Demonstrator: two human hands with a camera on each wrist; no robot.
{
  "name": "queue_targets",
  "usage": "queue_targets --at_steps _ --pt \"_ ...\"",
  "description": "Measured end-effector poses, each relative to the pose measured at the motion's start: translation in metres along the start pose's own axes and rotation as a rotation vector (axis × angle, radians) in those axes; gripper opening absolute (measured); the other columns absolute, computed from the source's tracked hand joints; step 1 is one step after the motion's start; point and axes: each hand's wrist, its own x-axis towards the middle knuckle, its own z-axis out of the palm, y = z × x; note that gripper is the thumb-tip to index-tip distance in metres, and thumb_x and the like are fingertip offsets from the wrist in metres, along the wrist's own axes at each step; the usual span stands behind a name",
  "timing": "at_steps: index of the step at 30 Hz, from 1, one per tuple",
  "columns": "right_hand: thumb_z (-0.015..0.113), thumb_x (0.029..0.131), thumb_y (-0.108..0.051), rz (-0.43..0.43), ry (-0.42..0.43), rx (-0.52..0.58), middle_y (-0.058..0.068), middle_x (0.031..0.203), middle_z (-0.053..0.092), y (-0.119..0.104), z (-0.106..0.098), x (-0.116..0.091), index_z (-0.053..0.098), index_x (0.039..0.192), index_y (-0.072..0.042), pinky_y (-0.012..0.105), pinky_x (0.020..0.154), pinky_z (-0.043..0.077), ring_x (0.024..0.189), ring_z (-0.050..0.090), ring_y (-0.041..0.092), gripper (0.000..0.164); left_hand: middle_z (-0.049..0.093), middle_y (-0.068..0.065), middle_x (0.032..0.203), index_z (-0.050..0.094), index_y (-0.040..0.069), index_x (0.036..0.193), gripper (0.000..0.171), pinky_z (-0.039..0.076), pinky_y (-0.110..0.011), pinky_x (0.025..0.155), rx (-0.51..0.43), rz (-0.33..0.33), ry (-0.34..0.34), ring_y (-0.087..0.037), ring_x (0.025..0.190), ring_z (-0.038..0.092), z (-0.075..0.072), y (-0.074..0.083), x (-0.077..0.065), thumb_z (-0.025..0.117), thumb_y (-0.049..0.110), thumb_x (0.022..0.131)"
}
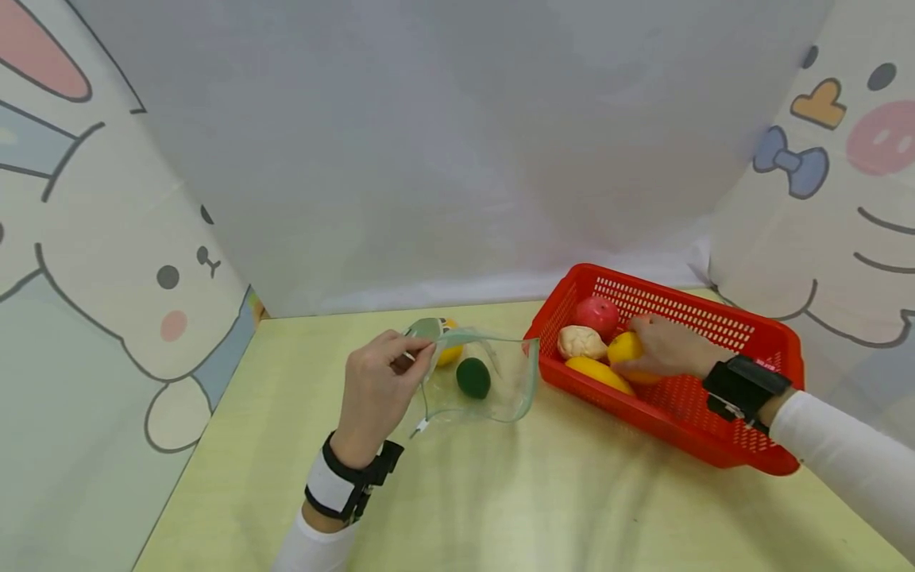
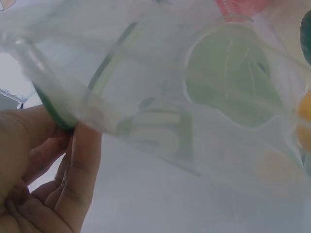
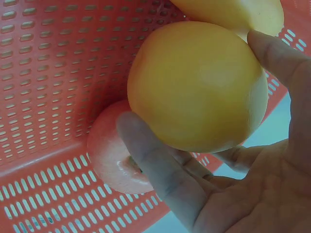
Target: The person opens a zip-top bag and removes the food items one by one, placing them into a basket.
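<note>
My left hand [image 1: 382, 381] pinches the rim of a clear plastic zip bag [image 1: 511, 397] with green edging between thumb and fingers. Inside the bag lie a dark green oval fruit [image 1: 473, 378] and a yellow fruit [image 1: 450, 354]. Green printing [image 2: 233, 73] marks the bag's side in the left wrist view. Over the red basket [image 1: 704, 314], my right hand [image 1: 668, 347] has thumb and fingers around a round yellow-orange fruit [image 3: 199, 87]. A pinkish-red round fruit [image 3: 119, 150] sits beneath those fingers, and another yellow fruit [image 3: 238, 14] lies beside the thumb.
The basket's slotted walls rise around the right hand. It also holds a cream-coloured lumpy piece [image 1: 581, 342] and a long yellow fruit [image 1: 599, 374]. Pale wooden table [image 1: 543, 492] extends in front; a light backdrop [image 1: 429, 159] stands behind, with cartoon-printed side panels.
</note>
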Motion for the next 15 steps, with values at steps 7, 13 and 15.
queue_targets --at_steps 7,13,15 --pt "0.084 0.083 -0.055 0.078 -0.093 0.041 0.012 0.096 0.057 0.004 -0.005 -0.007 0.055 0.118 0.001 0.03 0.068 0.05 0.084 0.057 0.024 0.072 0.073 -0.01 0.078 0.083 0.0 0.093 0.006 0.059 -0.021 0.056 -0.008 -0.003 -0.004 -0.014 0.059 0.069 0.0 0.001 0.0 0.083 0.001 0.087" --pt "0.083 0.082 -0.059 0.119 -0.189 0.074 0.014 0.106 0.059 0.01 -0.01 -0.011 0.055 0.125 -0.002 0.033 0.075 0.056 0.094 0.059 0.026 0.078 0.073 -0.01 0.077 0.082 -0.001 0.093 0.007 0.058 -0.021 0.056 -0.012 -0.007 -0.003 -0.014 0.058 0.068 0.001 0.002 0.0 0.084 0.0 0.087" --pt "0.082 0.085 -0.055 0.097 -0.167 0.067 0.012 0.102 0.063 0.009 -0.013 -0.012 0.056 0.124 -0.001 0.031 0.071 0.056 0.088 0.061 0.023 0.072 0.073 -0.01 0.077 0.082 -0.001 0.093 0.006 0.058 -0.021 0.056 -0.012 -0.006 -0.004 -0.014 0.058 0.068 0.001 0.003 -0.001 0.084 0.0 0.086"
